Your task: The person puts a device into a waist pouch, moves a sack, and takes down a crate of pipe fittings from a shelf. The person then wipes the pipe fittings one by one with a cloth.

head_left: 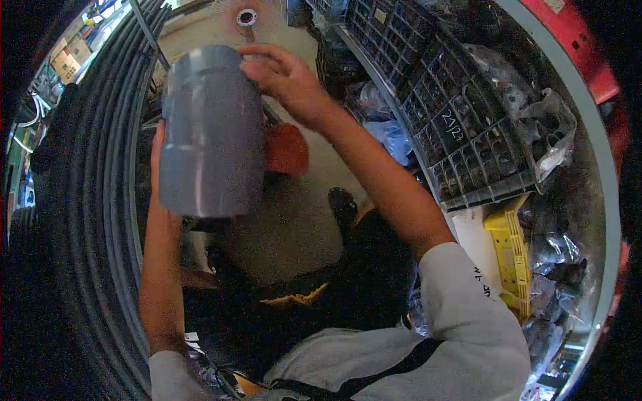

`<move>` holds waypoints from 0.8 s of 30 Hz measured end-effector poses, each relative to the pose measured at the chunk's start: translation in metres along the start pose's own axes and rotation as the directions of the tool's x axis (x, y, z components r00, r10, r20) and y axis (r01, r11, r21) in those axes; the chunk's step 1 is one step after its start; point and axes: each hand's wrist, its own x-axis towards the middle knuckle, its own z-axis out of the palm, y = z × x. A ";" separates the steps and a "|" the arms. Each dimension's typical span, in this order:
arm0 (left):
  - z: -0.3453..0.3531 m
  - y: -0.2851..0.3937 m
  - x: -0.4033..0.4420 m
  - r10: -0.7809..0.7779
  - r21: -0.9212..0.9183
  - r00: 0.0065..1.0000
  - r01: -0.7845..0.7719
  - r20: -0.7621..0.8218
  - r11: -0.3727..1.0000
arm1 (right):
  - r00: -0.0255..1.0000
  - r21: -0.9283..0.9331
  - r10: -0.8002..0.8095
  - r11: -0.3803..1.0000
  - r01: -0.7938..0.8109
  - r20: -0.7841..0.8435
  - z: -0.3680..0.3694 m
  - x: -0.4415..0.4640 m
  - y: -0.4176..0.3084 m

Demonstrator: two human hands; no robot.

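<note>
Raised in front of me is a large grey plastic pipe coupling [212, 134], with a narrower ring at its top end and slightly blurred. My left hand [158, 144] grips it from the left side; most of those fingers are hidden behind it. At the upper right rim, my right hand [284, 80] has its fingers bent against the coupling. Behind the coupling, partly covered by it, is a round orange-red object [286, 150] whose kind I cannot make out.
Long black pipes [110, 194] run along the left. On the right stand black crates [461, 127] of small dark parts, one marked 21/27, plus a yellow plastic basket [508, 257] and clear plastic bags [555, 127]. A fan [246, 18] stands at the far end of the floor.
</note>
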 end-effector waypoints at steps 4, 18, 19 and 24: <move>0.017 0.002 -0.012 -0.183 -0.126 0.983 0.181 -0.005 0.975 | 0.997 -0.048 0.054 0.997 -0.056 -0.055 0.010 -0.001 0.035; 0.034 -0.017 -0.012 0.067 0.429 0.993 -0.018 -0.099 0.903 | 0.958 0.028 0.275 0.960 -0.278 0.085 0.028 -0.028 0.043; 0.036 -0.016 -0.013 0.075 0.455 0.993 -0.025 -0.093 0.890 | 0.951 0.044 0.297 0.953 -0.301 0.087 0.025 -0.025 0.048; 0.053 -0.009 -0.020 0.121 0.522 0.992 -0.090 -0.026 0.848 | 0.939 0.103 0.311 0.939 -0.327 0.146 0.021 -0.027 0.041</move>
